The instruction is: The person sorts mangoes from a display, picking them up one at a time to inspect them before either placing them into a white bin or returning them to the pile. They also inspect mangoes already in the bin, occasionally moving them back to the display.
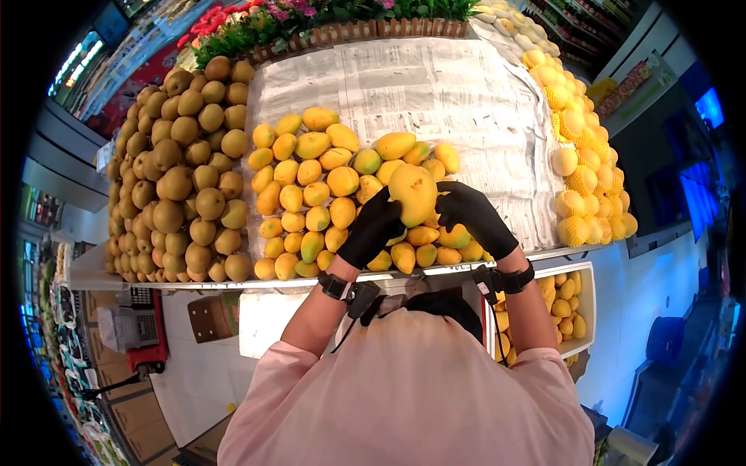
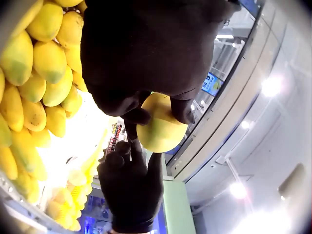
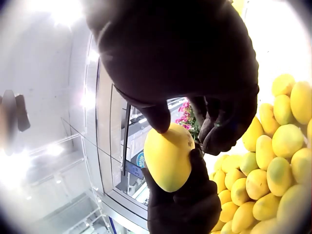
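A yellow mango (image 1: 413,192) with brown marks on its skin is held up in front of the chest, above the pile of mangoes (image 1: 315,194). My black-gloved left hand (image 1: 375,229) grips it from the side, fingers and thumb around it, as the left wrist view shows with the mango (image 2: 161,124) under the glove. On the other side, my black-gloved right hand (image 1: 474,217) has its thumb at the mango's upper end in the right wrist view. The other right fingers (image 3: 226,124) are loosely bent, apart from the fruit.
Brown round fruit (image 1: 183,171) is heaped at the left of the stand. Newspaper-like sheets (image 1: 435,85) line the surface behind the mangoes. Net-wrapped yellow fruit (image 1: 587,186) lines the right side, and a white box (image 1: 588,311) of mangoes is below. Flowers (image 1: 311,23) edge the back.
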`<state>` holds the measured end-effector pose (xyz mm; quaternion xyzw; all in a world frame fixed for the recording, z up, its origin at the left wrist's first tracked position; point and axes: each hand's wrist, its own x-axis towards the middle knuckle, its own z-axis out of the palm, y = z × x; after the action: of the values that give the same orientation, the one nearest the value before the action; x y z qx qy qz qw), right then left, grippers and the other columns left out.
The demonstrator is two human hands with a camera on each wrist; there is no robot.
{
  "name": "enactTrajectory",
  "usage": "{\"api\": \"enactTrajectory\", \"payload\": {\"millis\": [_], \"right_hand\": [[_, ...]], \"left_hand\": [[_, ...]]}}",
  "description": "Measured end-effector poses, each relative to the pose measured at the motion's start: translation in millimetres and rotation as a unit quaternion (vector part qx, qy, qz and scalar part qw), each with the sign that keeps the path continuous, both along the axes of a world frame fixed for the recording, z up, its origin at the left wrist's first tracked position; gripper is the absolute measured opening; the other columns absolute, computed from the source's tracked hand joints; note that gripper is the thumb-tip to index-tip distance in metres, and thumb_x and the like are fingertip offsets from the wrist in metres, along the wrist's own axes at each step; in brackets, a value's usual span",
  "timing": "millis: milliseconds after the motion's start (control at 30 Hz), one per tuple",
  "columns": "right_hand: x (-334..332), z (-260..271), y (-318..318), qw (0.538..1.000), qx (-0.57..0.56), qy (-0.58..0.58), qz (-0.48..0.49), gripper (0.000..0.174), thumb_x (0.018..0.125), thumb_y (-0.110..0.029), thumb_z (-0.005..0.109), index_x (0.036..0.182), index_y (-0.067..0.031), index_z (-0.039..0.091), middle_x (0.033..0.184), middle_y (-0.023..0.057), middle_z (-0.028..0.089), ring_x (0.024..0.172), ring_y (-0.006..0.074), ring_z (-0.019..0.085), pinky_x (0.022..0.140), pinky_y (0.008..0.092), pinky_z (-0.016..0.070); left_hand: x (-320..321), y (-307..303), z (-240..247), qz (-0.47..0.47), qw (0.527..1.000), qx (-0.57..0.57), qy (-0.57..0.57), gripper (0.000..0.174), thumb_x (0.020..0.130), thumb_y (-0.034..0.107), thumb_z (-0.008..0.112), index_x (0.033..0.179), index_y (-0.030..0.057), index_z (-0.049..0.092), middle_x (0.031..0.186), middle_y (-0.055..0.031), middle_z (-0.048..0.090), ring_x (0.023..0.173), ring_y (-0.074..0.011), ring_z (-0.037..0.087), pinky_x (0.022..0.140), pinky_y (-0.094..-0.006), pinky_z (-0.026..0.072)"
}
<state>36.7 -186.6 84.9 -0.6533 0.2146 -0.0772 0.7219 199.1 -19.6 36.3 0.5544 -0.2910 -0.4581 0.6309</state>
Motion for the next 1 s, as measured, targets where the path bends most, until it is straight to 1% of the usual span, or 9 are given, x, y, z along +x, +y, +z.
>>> {"api": "enactTrajectory", "payload": {"millis": [100,233,300,433,567,667,767,867,1000], "right_hand": [[-7,8,3,0.997,0.060,0.054,-0.003,0.034,0.095,-0.021,0.055,0.120,0.0017,0.054,0.087,0.0105,0.067,0.066,0.0171,0.065,0.059,0.0279,0.0524],[-10,6,14,0.961,0.276,-0.005,0.024,0.027,0.096,-0.019,0.054,0.115,0.0008,0.053,0.085,0.0125,0.068,0.067,0.0163,0.066,0.057,0.0250,0.0521],[-6,6,20,0.981,0.194,0.010,0.024,0.038,0.100,-0.032,0.044,0.118,0.0007,0.052,0.086,0.0157,0.067,0.065,0.0204,0.066,0.061,0.0305,0.0538],[-9,6,27,0.995,-0.068,-0.045,0.056,0.037,0.095,-0.013,0.054,0.128,0.0019,0.047,0.113,0.0132,0.061,0.095,0.0179,0.063,0.076,0.0309,0.0552],[-7,1,30,0.991,-0.053,-0.118,0.013,0.048,0.091,-0.004,0.055,0.137,0.0004,0.041,0.126,0.0116,0.054,0.112,0.0169,0.055,0.088,0.0315,0.0518],[-5,-1,30,0.985,0.088,-0.146,-0.034,0.055,0.089,-0.001,0.057,0.140,-0.0022,0.038,0.128,0.0118,0.053,0.115,0.0193,0.054,0.095,0.0334,0.0483],[-9,11,36,0.989,0.044,-0.124,-0.068,0.062,0.084,0.001,0.063,0.140,-0.0040,0.037,0.128,0.0116,0.052,0.115,0.0200,0.054,0.095,0.0327,0.0486],[-6,1,40,0.985,0.000,-0.146,-0.091,0.069,0.078,0.002,0.071,0.138,-0.0042,0.038,0.125,0.0107,0.054,0.115,0.0194,0.054,0.095,0.0325,0.0485],[-1,-10,50,0.984,-0.108,-0.115,-0.088,0.071,0.075,-0.003,0.076,0.136,-0.0036,0.041,0.122,0.0103,0.055,0.113,0.0184,0.055,0.094,0.0326,0.0487]], "left_hand": [[-7,-6,3,0.080,0.995,-0.036,0.038,0.053,0.078,-0.002,0.067,0.128,0.0021,0.049,0.116,-0.0056,0.058,0.105,-0.0167,0.057,0.086,-0.0306,0.0496],[-20,-5,15,0.088,0.974,-0.086,-0.191,0.064,0.076,0.007,0.076,0.133,0.0029,0.047,0.113,-0.0051,0.060,0.104,-0.0154,0.059,0.089,-0.0296,0.0502],[-11,0,14,0.006,0.963,-0.039,-0.267,0.075,0.071,0.012,0.083,0.136,0.0043,0.047,0.110,-0.0049,0.063,0.093,-0.0146,0.061,0.083,-0.0295,0.0511],[-9,7,29,0.013,0.899,-0.076,-0.430,0.077,0.068,0.006,0.082,0.137,0.0090,0.048,0.122,-0.0064,0.060,0.078,-0.0154,0.056,0.069,-0.0278,0.0483],[-7,8,30,0.090,0.882,-0.122,-0.446,0.080,0.068,0.001,0.081,0.139,0.0085,0.044,0.130,-0.0049,0.055,0.082,-0.0109,0.056,0.068,-0.0247,0.0478],[-9,14,28,0.089,0.932,-0.076,-0.344,0.071,0.076,0.003,0.077,0.138,0.0077,0.044,0.126,-0.0063,0.057,0.083,-0.0100,0.057,0.067,-0.0229,0.0474],[-9,13,5,0.051,0.994,-0.079,-0.055,0.057,0.087,0.009,0.068,0.138,0.0058,0.043,0.104,-0.0066,0.064,0.069,-0.0075,0.054,0.058,-0.0203,0.0435],[-5,28,8,-0.070,0.989,-0.072,0.110,0.048,0.090,0.010,0.064,0.135,0.0043,0.046,0.096,-0.0042,0.064,0.069,-0.0082,0.058,0.060,-0.0217,0.0469],[-20,25,7,-0.019,0.999,-0.006,0.034,0.048,0.089,0.010,0.064,0.133,0.0028,0.047,0.089,-0.0033,0.063,0.063,-0.0069,0.057,0.055,-0.0202,0.0455]]}}
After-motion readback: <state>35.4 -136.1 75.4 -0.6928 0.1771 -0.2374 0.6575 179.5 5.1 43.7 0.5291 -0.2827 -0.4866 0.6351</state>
